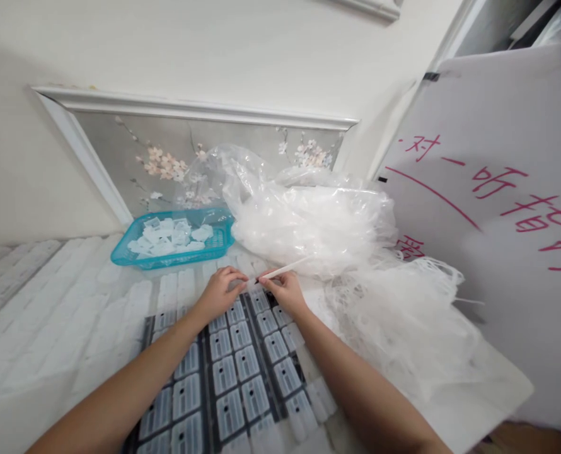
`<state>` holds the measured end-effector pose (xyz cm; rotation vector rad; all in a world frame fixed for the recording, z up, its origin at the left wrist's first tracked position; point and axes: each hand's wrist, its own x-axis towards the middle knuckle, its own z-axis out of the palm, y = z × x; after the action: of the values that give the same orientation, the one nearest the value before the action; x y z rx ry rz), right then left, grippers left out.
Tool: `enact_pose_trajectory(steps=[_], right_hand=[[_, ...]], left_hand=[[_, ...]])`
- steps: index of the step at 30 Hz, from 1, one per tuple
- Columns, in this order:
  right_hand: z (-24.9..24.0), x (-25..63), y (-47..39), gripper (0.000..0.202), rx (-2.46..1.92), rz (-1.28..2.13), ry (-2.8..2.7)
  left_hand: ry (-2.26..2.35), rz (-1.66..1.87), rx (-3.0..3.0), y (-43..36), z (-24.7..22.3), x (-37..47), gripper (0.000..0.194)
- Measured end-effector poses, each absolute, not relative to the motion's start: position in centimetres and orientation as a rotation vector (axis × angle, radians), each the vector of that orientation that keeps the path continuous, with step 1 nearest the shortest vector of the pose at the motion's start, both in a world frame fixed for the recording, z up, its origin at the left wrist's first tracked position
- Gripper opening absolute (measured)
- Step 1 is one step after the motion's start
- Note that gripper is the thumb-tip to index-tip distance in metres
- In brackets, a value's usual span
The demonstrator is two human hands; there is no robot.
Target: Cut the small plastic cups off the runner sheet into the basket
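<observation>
My right hand [283, 291] grips a thin white stick with a dark tip [287, 267], perhaps a pen or fine brush. Its tip points left, toward my other hand. My left hand [221, 291] is closed, thumb and fingers drawn together at the far end of the rows; whatever small piece it pinches is too small to make out. Below both hands lie rows of translucent rectangular plastic pieces [247, 362] on dark strips [208, 384]. Many of these pieces have a small dark dot.
A blue basket [171, 258] holding translucent pieces [171, 236] stands behind my left hand. Clear plastic bags [318, 221] and a heap of thin white strands [403, 321] lie to the right. More pale rows [91, 315] cover the left side. A whiteboard [507, 302] leans at right.
</observation>
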<state>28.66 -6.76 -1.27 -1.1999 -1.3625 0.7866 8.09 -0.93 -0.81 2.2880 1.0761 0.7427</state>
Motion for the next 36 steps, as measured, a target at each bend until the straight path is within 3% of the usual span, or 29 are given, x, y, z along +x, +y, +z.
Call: enact_pose_trajectory(steps=[19, 25, 31, 36], right_hand=[[-1.38, 28.66, -6.81, 0.023, -1.206, 0.797, -1.465], [-1.44, 28.48, -6.78, 0.012, -1.238, 0.543, -1.71], [-1.46, 28.29, -7.09, 0.021, -1.215, 0.234, -1.967], [-1.15, 28.24, -7.44, 0.028, -1.221, 0.187, -1.995]], left_hand=[[1.06, 0.702, 2.247, -1.3, -0.47, 8.15, 0.033], [1.036, 0.715, 2.254, -1.18, -0.78, 8.13, 0.031], [1.072, 0.7, 2.21, -1.27, -0.69, 8.24, 0.028], [1.08, 0.719, 2.189, -1.72, -0.59, 8.39, 0.032]])
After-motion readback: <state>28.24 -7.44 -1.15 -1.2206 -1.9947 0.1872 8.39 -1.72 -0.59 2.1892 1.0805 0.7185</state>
